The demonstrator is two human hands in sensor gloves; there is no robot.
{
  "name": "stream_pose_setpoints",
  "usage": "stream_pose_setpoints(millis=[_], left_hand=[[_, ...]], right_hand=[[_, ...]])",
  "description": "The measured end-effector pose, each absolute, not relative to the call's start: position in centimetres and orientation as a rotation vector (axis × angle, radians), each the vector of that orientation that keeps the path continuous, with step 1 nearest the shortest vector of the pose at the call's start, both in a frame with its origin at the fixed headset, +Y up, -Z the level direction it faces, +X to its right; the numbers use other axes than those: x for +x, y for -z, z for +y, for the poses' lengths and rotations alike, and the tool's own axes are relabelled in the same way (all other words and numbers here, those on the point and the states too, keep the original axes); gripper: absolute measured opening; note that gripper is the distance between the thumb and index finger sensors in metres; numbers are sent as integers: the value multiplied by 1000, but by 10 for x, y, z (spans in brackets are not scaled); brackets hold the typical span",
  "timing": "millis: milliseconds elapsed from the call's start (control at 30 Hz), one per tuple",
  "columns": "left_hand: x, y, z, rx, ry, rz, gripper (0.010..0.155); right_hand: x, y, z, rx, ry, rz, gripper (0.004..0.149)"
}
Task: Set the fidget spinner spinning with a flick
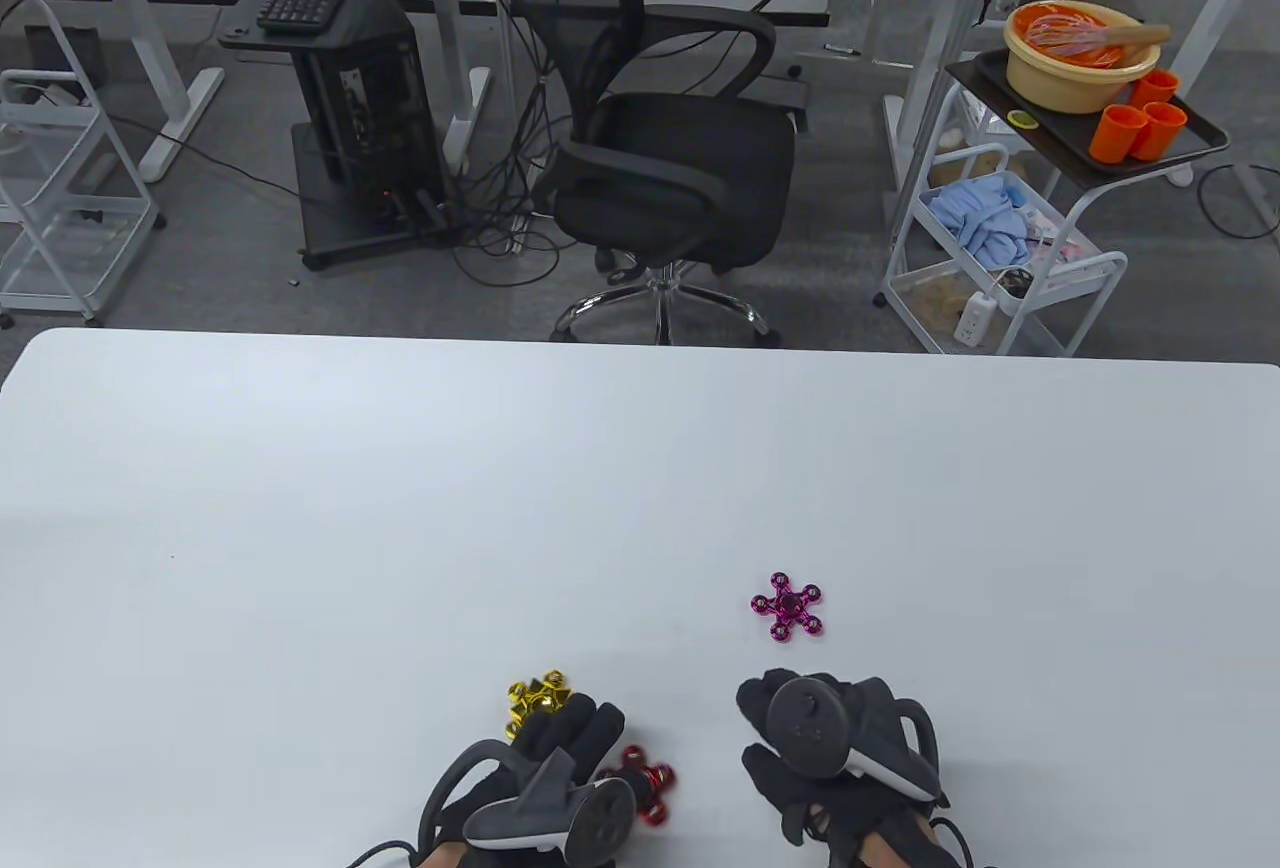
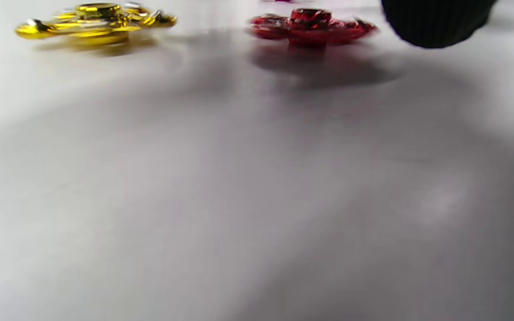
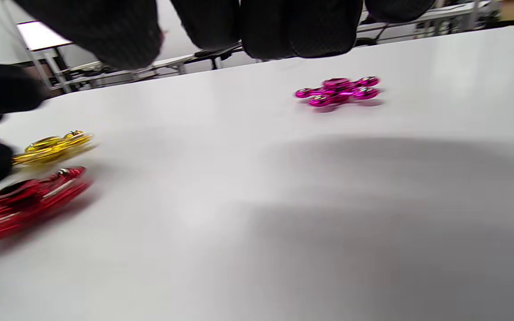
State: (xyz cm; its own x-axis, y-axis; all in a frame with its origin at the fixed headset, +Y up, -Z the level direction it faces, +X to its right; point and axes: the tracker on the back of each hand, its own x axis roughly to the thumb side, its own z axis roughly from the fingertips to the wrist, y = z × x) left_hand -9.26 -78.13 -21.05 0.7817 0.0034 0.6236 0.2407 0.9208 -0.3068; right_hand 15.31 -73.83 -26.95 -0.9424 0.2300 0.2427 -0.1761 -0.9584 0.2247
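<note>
Three metal fidget spinners lie flat on the white table. The gold one lies just beyond my left hand, and the red one lies right beside it. The magenta one lies a little beyond my right hand. My left fingers reach out between the gold and red spinners and hold nothing. The left wrist view shows the gold and red spinners and one fingertip above the table. In the right wrist view my right fingers hang empty above the magenta spinner.
The table's far edge runs across the middle of the table view. Beyond it stand a black office chair, a computer stand and a cart with an orange bowl and cups. My two hands are about a hand's width apart.
</note>
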Motion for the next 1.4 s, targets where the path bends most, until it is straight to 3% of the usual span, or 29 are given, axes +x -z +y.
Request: stream_pose_setpoints(millis=[200, 533, 800, 1133, 1300, 1400], left_hand=[[-95, 206, -772, -340, 116, -674, 74], [-98, 207, -773, -330, 113, -664, 74], [-103, 209, -772, -328, 117, -654, 74], [-104, 209, -770, -329, 126, -651, 74], [-105, 209, -770, -326, 129, -649, 74], [-107, 210, -769, -322, 123, -642, 74]], right_hand=[[167, 319, -750, 226, -2930, 288, 81], [164, 372, -781, 93, -3009, 496, 91], [162, 386, -783, 57, -3018, 546, 88], [158, 391, -781, 165, -3083, 507, 84], [163, 393, -776, 183, -3041, 399, 88], [160, 377, -769, 276, -2951, 291, 89]])
